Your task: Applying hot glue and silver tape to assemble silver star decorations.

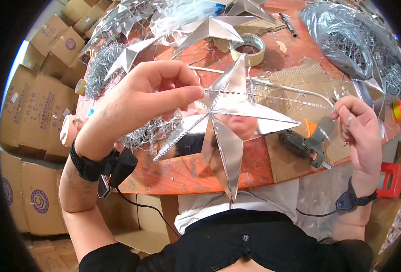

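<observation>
A shiny silver five-pointed star (225,145) stands tilted in front of me, with silver bead trim along some of its ridges. My left hand (164,93) is closed at its upper left, thumb and fingertip pinching a thin silver bead chain (277,97) against the star. That chain stretches across the star to my right hand (357,127), whose fingers are closed on its other end. Whether my left fingers also grip the star from behind is hidden. Between the star and my right hand, a dark glue gun (300,145) lies on a cardboard sheet (286,165).
More silver stars (212,31) lie at the back of the red table (164,174). A tape roll (250,50) and a pen (288,25) are also there. Tangled silver trim (103,68) sits at left; a plastic bag of trim (345,38) at far right. Cartons (37,104) are stacked left.
</observation>
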Available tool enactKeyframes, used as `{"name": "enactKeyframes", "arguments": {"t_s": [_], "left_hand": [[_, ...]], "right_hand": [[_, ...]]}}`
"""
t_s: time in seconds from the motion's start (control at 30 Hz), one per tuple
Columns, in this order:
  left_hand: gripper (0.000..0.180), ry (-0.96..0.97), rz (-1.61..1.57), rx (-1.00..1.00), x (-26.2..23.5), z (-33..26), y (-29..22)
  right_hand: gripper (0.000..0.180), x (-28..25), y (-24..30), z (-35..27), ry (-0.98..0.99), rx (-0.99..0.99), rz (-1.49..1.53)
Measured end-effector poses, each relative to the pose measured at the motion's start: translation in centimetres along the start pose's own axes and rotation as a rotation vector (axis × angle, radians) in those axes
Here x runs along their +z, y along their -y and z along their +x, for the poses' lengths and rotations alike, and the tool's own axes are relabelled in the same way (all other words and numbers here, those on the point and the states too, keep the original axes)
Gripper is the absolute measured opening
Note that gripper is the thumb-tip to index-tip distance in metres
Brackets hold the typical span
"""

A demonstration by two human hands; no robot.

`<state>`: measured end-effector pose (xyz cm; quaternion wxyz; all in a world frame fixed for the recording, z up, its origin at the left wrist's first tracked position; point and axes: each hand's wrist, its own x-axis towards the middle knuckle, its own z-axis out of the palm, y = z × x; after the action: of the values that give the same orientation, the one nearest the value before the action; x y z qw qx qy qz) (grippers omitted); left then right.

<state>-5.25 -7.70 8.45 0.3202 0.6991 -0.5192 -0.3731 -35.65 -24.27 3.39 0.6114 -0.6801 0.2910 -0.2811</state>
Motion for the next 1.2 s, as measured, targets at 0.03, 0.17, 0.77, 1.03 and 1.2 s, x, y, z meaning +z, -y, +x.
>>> {"name": "enactKeyframes", "arguments": {"t_s": [0.03, 0.17, 0.77, 1.03, 1.2], "left_hand": [[0.015, -0.001, -0.013, -0.03, 0.0, 0.0, 0.3], [0.016, 0.05, -0.064, -0.115, 0.1, -0.2, 0.9], [0.029, 0.19, 0.105, -0.242, 1.4, 1.6, 1.0], [0.028, 0.146, 0.029, -0.298, 1.1, 1.4, 0.9], [0.023, 0.147, 0.061, -0.254, 1.4, 1.4, 1.4]], "right_hand": [[0.015, 0.2, -0.6, 0.0, -0.049, 0.006, -0.084], [0.011, -0.1, -2.0, 0.0, 0.012, -0.031, -0.242], [0.018, -0.7, -3.2, -0.3, 0.0, 0.084, -0.332], [0.017, -1.5, -4.1, -0.2, -0.027, 0.032, -0.288], [0.018, -1.6, -4.3, -0.2, -0.03, 0.011, -0.287]]}}
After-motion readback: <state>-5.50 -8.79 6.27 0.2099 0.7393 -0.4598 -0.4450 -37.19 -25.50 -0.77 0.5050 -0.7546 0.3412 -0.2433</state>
